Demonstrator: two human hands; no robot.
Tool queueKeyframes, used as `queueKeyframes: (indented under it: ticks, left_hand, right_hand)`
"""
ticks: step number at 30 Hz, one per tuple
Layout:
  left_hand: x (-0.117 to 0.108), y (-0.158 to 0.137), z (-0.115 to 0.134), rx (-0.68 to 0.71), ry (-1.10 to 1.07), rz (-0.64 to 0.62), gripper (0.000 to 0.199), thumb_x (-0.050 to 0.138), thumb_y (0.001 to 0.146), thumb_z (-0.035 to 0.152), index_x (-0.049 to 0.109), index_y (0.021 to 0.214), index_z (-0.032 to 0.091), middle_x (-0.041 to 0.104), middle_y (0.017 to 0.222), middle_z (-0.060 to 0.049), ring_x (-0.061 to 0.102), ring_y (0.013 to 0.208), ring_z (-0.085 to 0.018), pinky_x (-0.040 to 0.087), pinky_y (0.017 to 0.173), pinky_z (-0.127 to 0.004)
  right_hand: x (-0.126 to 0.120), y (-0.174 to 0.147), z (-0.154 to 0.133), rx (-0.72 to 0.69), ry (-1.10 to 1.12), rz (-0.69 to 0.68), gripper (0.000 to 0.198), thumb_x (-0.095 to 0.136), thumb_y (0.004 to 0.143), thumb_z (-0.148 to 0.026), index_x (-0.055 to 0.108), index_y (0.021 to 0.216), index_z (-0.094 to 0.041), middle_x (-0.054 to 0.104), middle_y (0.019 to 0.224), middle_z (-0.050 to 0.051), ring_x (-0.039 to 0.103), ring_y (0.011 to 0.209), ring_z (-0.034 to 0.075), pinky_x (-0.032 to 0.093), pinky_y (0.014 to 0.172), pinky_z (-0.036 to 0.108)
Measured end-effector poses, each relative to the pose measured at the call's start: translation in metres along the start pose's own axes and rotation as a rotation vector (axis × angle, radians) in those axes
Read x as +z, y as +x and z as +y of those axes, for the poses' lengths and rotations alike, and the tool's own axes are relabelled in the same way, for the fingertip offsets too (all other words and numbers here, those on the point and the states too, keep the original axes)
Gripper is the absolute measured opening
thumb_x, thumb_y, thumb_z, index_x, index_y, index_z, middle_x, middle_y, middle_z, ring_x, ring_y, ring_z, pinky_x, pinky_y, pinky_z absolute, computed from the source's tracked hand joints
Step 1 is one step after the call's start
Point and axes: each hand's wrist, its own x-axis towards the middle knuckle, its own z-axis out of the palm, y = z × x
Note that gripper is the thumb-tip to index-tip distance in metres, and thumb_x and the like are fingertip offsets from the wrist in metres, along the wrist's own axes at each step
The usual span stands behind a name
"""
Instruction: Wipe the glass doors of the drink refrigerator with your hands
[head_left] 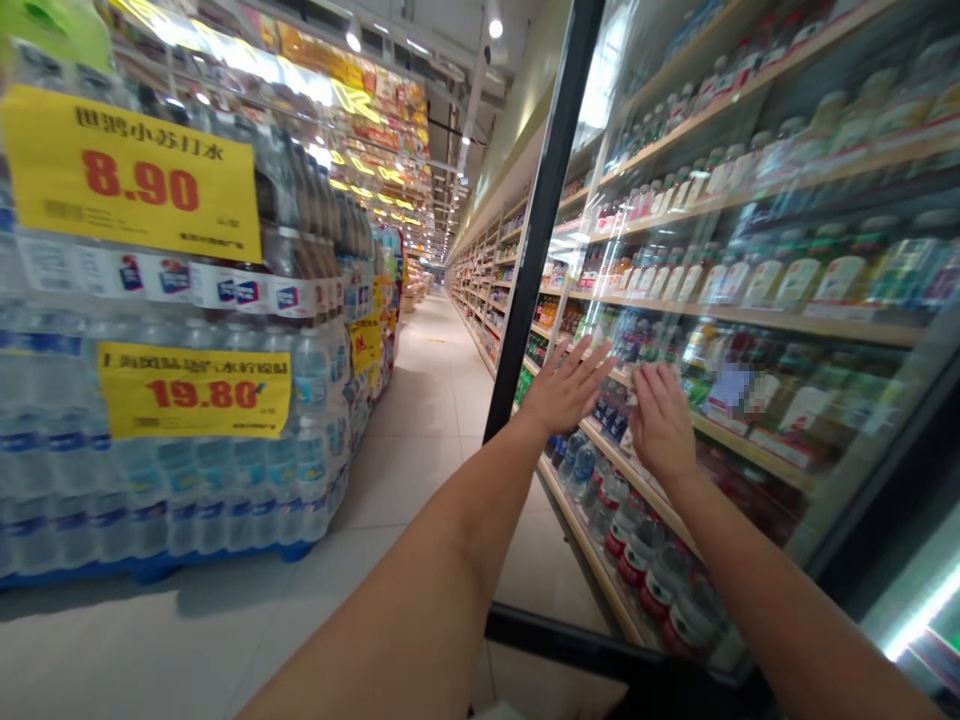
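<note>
A glass cooler door with a black frame stands swung out in front of me. My left hand is held flat against or just before its glass, near the frame, with the fingers spread. To its right, my right hand is at the glass too, its fingers bent and pressed together. Something small and pale shows at its fingertips; what it is I cannot make out. Through the glass, shelves of drink bottles are visible behind both hands.
On the left, a tall stack of shrink-wrapped water bottles rests on a blue pallet. Yellow price signs hang on it. A tiled aisle runs back between the stack and long wall shelves. The door's black bottom rail crosses low.
</note>
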Motion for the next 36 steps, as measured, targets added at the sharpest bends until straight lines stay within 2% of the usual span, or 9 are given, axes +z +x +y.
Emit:
queueKeyframes:
  ticks: [3,8,10,14,20,26,32,34,36]
  left_hand:
    - [0.000,0.000,0.000,0.003,0.002,0.015,0.061,0.041,0.101,0.038,0.029,0.159,0.021,0.021,0.167,-0.002,0.016,0.155,-0.029,0.017,0.126,-0.053]
    - [0.000,0.000,0.000,0.004,-0.002,0.022,0.060,0.040,0.102,0.037,0.029,0.159,0.020,0.021,0.167,-0.003,0.015,0.155,-0.030,0.016,0.127,-0.053]
    - [0.000,0.000,0.000,0.003,-0.004,0.015,0.061,0.041,0.101,0.037,0.029,0.159,0.020,0.021,0.167,-0.003,0.015,0.155,-0.030,0.015,0.127,-0.053]
    - [0.000,0.000,0.000,-0.001,-0.010,-0.007,0.065,0.044,0.100,0.038,0.025,0.160,0.021,0.018,0.167,-0.002,0.014,0.155,-0.029,0.015,0.127,-0.053]
    - [-0.002,0.000,0.000,-0.001,-0.012,-0.023,0.065,0.045,0.100,0.038,0.027,0.159,0.021,0.018,0.167,-0.003,0.014,0.155,-0.029,0.016,0.127,-0.054]
    - [-0.003,0.000,0.000,-0.004,-0.023,-0.031,0.068,0.047,0.099,0.037,0.024,0.160,0.021,0.017,0.167,-0.003,0.012,0.156,-0.029,0.015,0.127,-0.054]
    - [-0.003,0.000,0.001,0.000,-0.020,-0.027,0.067,0.046,0.099,0.037,0.025,0.160,0.021,0.017,0.167,-0.003,0.012,0.156,-0.030,0.014,0.127,-0.054]
    - [-0.001,0.000,0.000,0.000,-0.019,-0.020,0.067,0.046,0.099,0.037,0.025,0.160,0.021,0.017,0.167,-0.003,0.012,0.156,-0.030,0.015,0.127,-0.054]
    - [0.001,0.000,0.000,-0.002,-0.021,-0.009,0.065,0.044,0.100,0.037,0.025,0.160,0.021,0.018,0.167,-0.002,0.013,0.155,-0.030,0.015,0.127,-0.054]
  right_hand:
    - [0.000,0.002,0.001,0.112,-0.026,0.093,0.066,0.043,0.097,-0.014,0.024,0.160,-0.015,0.042,0.156,0.019,0.029,0.152,0.032,0.034,0.119,0.059]
    - [0.000,0.003,0.003,0.000,0.020,-0.036,0.066,0.041,0.097,-0.013,0.023,0.161,-0.020,0.044,0.157,0.015,0.029,0.152,0.029,0.034,0.120,0.056]
    - [0.000,0.007,0.007,0.017,0.020,-0.020,0.066,0.041,0.097,-0.014,0.025,0.160,-0.020,0.043,0.157,0.014,0.029,0.152,0.029,0.034,0.120,0.056]
    - [0.001,0.011,0.008,0.145,-0.010,0.097,0.064,0.041,0.097,-0.015,0.027,0.159,-0.016,0.041,0.157,0.017,0.027,0.152,0.031,0.033,0.120,0.058]
    - [0.002,0.007,-0.002,0.072,0.038,-0.002,0.064,0.039,0.097,-0.016,0.027,0.160,-0.019,0.043,0.157,0.016,0.028,0.152,0.031,0.033,0.120,0.059]
    - [0.004,0.023,0.003,0.221,0.021,0.107,0.062,0.037,0.097,-0.018,0.028,0.159,-0.016,0.039,0.159,0.016,0.027,0.152,0.033,0.031,0.120,0.061]
    - [0.000,0.011,0.000,-0.001,0.015,-0.009,0.065,0.039,0.096,-0.014,0.027,0.159,-0.018,0.045,0.155,0.016,0.028,0.152,0.030,0.034,0.119,0.056]
    - [-0.001,0.014,0.006,0.017,0.017,-0.011,0.064,0.040,0.096,-0.014,0.028,0.159,-0.018,0.045,0.155,0.015,0.030,0.151,0.029,0.034,0.119,0.055]
    - [0.000,0.019,0.011,0.116,0.009,0.036,0.062,0.038,0.096,-0.016,0.030,0.158,-0.018,0.044,0.156,0.015,0.030,0.151,0.030,0.034,0.119,0.057]
